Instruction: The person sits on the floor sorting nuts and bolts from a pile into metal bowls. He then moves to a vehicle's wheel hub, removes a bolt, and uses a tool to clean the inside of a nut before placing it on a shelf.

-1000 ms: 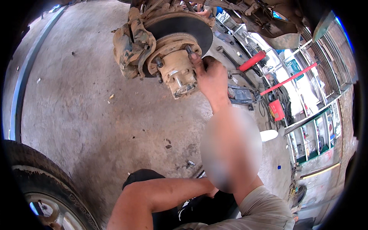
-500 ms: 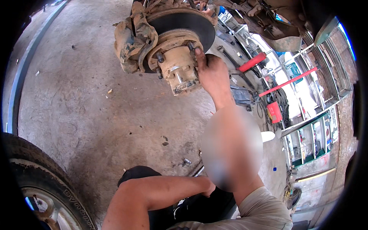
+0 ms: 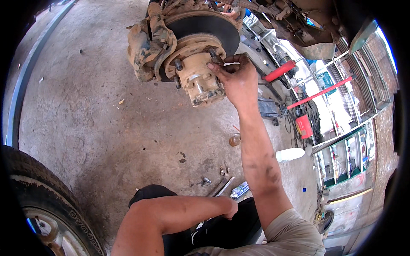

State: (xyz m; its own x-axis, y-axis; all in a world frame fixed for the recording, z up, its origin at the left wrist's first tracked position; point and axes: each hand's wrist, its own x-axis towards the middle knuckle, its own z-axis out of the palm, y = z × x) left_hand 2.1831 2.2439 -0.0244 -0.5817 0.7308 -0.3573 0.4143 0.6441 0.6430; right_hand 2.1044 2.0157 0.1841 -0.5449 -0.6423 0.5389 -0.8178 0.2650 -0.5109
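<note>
A dusty wheel hub (image 3: 196, 84) with protruding studs is mounted before a dark brake disc (image 3: 200, 26), with a caliper (image 3: 145, 51) on its left. My right hand (image 3: 235, 74) pinches at the upper right wheel stud (image 3: 215, 55), thumb angled across the hub face; whether a small part is between the fingertips I cannot tell. Low in the view, my left hand (image 3: 228, 208) is curled over my dark-clad leg, fingertips hidden, so what it holds, if anything, cannot be made out.
A tire (image 3: 47, 200) lies lower left. Small metal pieces (image 3: 206, 180), long tools (image 3: 222, 187), a spray can (image 3: 239, 190) and a jar (image 3: 234, 141) are on the floor. Red-handled equipment (image 3: 279, 70) stands right. Another person's hand (image 3: 230, 12) shows behind the disc.
My right thumb has moved from lying along the stud to bending leftward and lower across the hub, and the fingers have lifted slightly. My left hand has shifted slightly left.
</note>
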